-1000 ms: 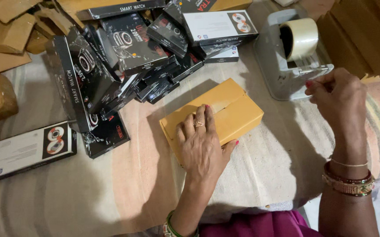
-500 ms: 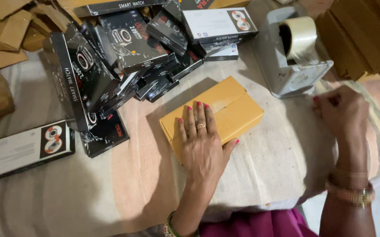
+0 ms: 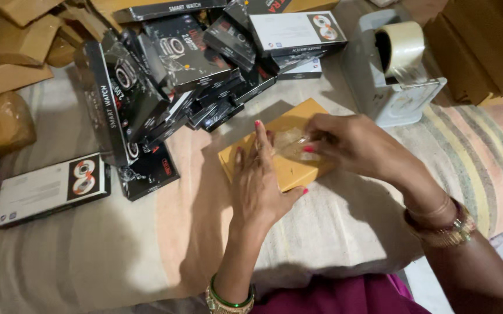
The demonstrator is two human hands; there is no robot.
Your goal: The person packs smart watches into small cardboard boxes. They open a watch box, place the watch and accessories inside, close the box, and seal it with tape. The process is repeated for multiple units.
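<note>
A flat yellow-brown cardboard box (image 3: 291, 170) lies on the striped cloth in front of me. My left hand (image 3: 258, 180) rests flat on its near left part, fingers together and pointing away. My right hand (image 3: 347, 142) is over the box's right side, pinching a strip of clear tape (image 3: 291, 142) that stretches across the box top toward my left fingertips.
A grey tape dispenser (image 3: 379, 87) with a clear roll (image 3: 401, 43) stands behind the box at right. A heap of black and white product boxes (image 3: 164, 75) fills the back left; one white-and-black box (image 3: 51, 189) lies apart at left. Brown cartons (image 3: 13, 52) lie at far left.
My right hand came from beside the dispenser to the yellow box, bringing a strip of clear tape over its top. My left hand stayed on the box.
</note>
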